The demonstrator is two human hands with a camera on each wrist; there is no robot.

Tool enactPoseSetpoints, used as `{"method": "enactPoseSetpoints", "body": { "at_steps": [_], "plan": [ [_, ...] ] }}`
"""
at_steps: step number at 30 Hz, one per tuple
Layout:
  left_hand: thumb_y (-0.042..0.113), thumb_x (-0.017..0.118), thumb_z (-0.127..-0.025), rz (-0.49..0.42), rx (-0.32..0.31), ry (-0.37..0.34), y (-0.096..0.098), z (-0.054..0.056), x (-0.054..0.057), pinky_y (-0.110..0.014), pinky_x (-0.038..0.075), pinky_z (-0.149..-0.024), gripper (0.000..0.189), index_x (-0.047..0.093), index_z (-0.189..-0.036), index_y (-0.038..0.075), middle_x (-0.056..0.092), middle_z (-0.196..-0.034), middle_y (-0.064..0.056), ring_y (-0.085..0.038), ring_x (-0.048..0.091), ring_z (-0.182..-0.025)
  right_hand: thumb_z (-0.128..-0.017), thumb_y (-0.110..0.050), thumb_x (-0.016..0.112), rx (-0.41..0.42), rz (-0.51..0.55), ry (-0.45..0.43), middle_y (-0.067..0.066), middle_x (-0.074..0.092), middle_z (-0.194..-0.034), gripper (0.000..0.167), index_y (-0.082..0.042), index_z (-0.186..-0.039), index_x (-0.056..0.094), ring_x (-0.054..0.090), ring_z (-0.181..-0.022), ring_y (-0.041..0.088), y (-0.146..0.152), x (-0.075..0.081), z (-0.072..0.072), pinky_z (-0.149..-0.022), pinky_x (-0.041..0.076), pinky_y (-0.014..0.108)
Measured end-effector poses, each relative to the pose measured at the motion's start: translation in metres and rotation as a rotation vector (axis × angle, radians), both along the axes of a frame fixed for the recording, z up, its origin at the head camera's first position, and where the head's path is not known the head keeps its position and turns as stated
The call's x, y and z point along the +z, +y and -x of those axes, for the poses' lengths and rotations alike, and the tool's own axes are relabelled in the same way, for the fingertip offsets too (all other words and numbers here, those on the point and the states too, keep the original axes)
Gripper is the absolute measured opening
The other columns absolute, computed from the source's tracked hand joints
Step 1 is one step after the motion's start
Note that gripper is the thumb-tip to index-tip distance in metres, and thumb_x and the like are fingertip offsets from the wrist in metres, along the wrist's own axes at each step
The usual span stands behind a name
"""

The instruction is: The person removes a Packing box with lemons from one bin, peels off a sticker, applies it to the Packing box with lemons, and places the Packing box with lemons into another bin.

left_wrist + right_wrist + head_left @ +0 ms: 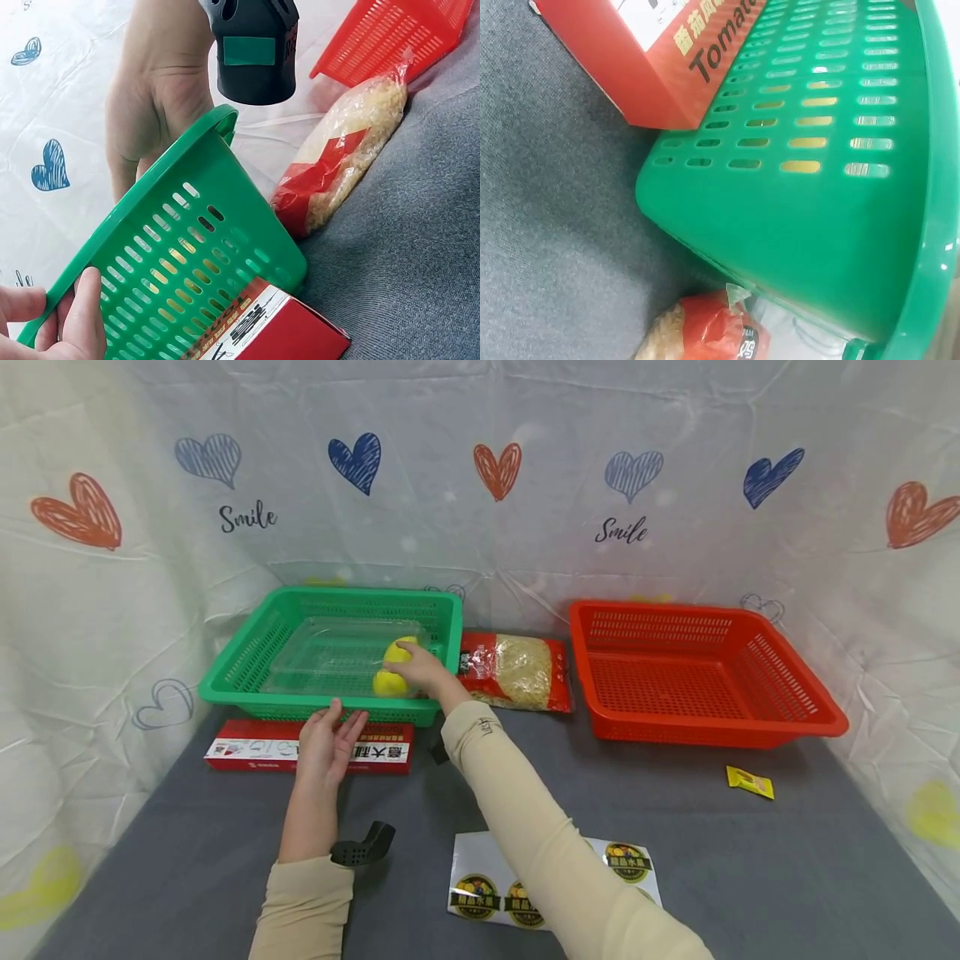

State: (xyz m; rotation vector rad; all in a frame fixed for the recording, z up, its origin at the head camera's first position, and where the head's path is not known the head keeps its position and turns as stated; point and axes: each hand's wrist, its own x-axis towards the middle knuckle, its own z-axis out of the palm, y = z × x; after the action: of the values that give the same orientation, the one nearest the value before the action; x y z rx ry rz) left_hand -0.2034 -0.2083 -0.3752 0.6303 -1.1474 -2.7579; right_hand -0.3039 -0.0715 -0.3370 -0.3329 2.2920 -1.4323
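Observation:
A green basket (330, 700) stands at the left, holding a clear plastic box (322, 652). My left hand (330, 747) grips the basket's near rim; in the left wrist view its thumb and fingers pinch the rim from both sides. Over the right end of the basket reaches my right hand (423, 670), its thumb and fingers around a yellow lemon (400, 649). A second yellow lemon (390, 684) lies just nearer, under that hand. In the right wrist view the basket wall (795, 225) hides the right hand, and yellow shows through its slots.
A red and white box (251, 747) lies along the basket's near side. Right of the basket sit a bag of pale dry food (522, 672) and a red basket (712, 731). A small yellow packet (750, 782) and a sticker sheet (468, 860) lie nearer.

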Motion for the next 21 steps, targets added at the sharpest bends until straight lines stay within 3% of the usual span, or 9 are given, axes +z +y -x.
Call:
{"method": "enactPoseSetpoints", "body": {
  "at_steps": [6,11,17,21],
  "plan": [
    [0.019,0.044,-0.095,-0.008,-0.001,0.003,0.0005,-0.0005,0.0009,-0.028,0.041,-0.093,0.014,0.036,-0.101,0.009,0.038,-0.109,-0.003,-0.017,0.047,-0.106,-0.094,-0.021,0.051,-0.022,0.028,-0.017,0.013,0.037,-0.139,0.054,-0.02,-0.144,0.03,0.054,-0.086,0.027,-0.0006,-0.0002,0.0012,-0.055,0.045,0.03],
    [0.018,0.044,-0.095,-0.013,0.005,-0.003,0.0002,-0.0006,0.0006,-0.028,0.041,-0.093,0.013,0.036,-0.1,0.009,0.038,-0.108,-0.002,-0.018,0.048,-0.106,-0.094,-0.019,0.052,-0.038,0.034,-0.012,0.012,0.037,-0.139,0.054,-0.021,-0.143,0.031,0.052,-0.073,0.023,-0.0027,-0.0016,0.0012,-0.05,0.045,0.028],
    [0.019,0.047,-0.093,-0.025,0.003,0.003,0.0005,-0.0004,-0.0013,-0.029,0.04,-0.095,0.016,0.037,-0.101,0.01,0.037,-0.11,-0.002,-0.018,0.047,-0.108,-0.093,-0.018,0.052,-0.054,-0.017,0.025,0.008,0.039,-0.14,0.053,-0.022,-0.143,0.033,0.035,-0.046,0.013,-0.0052,-0.0039,0.0021,-0.044,0.039,0.026],
    [0.02,0.048,-0.093,-0.025,-0.001,0.004,-0.0001,-0.0005,-0.0012,-0.028,0.041,-0.093,0.018,0.037,-0.102,0.01,0.038,-0.111,-0.002,-0.018,0.046,-0.108,-0.093,-0.017,0.053,-0.075,-0.014,0.045,0.006,0.039,-0.14,0.053,-0.024,-0.142,0.035,0.027,-0.04,0.009,-0.0074,-0.0055,0.0028,-0.043,0.038,0.025]
  ]
}}
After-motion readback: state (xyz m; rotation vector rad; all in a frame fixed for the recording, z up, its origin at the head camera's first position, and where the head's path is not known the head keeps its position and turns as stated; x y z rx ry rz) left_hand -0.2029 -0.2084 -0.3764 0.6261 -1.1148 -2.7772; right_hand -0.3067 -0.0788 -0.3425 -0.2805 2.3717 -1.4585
